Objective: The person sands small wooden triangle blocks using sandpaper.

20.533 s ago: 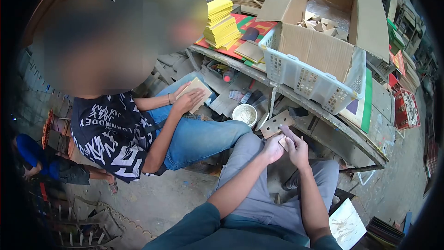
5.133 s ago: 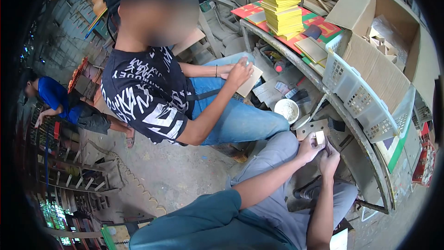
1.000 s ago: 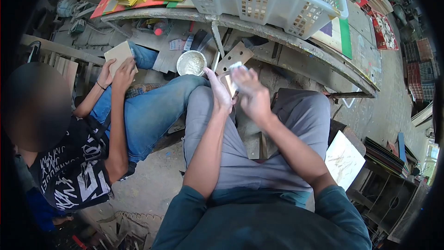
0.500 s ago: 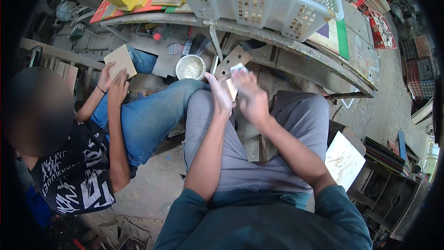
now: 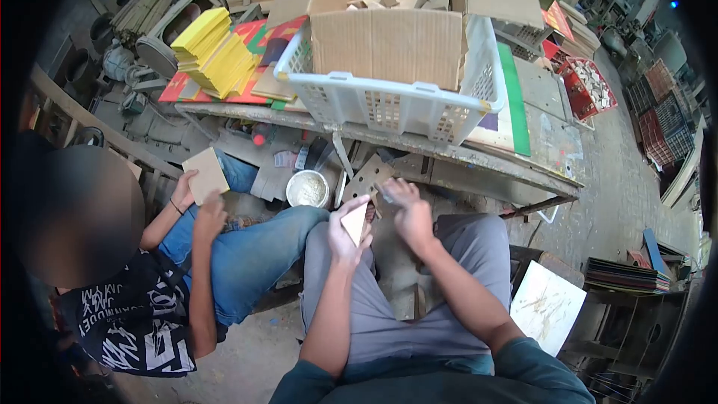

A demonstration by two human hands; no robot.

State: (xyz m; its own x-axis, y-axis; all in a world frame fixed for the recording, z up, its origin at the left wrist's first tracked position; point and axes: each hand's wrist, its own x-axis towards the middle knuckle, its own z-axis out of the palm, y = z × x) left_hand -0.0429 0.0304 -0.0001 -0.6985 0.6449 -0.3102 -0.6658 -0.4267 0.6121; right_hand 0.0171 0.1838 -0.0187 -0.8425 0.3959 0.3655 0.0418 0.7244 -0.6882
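Upright in my left hand [image 5: 345, 239] is a small triangular wooden block [image 5: 354, 223], its pale flat face turned up. My fingers wrap around its edges. Just to the right, my right hand [image 5: 411, 213] is curled and slightly blurred, apart from the block. A small greyish piece [image 5: 386, 194] shows at its fingertips, too indistinct to name. Beyond both hands leans a brown board with round holes [image 5: 366, 179]. A white tub of pale powder or paste [image 5: 307, 189] stands left of that board.
A person on my left holds a square wooden panel [image 5: 204, 175]. Ahead, a metal-edged bench [image 5: 523, 161] carries a white plastic crate [image 5: 389, 105], a cardboard box [image 5: 385, 45] of wooden blocks and stacked yellow pieces [image 5: 213, 52]. A white board [image 5: 547, 307] lies at my right.
My view has tilted up, showing the blocks inside the box. My right hand has moved away from the block, and my left hand has turned its flat face toward me.
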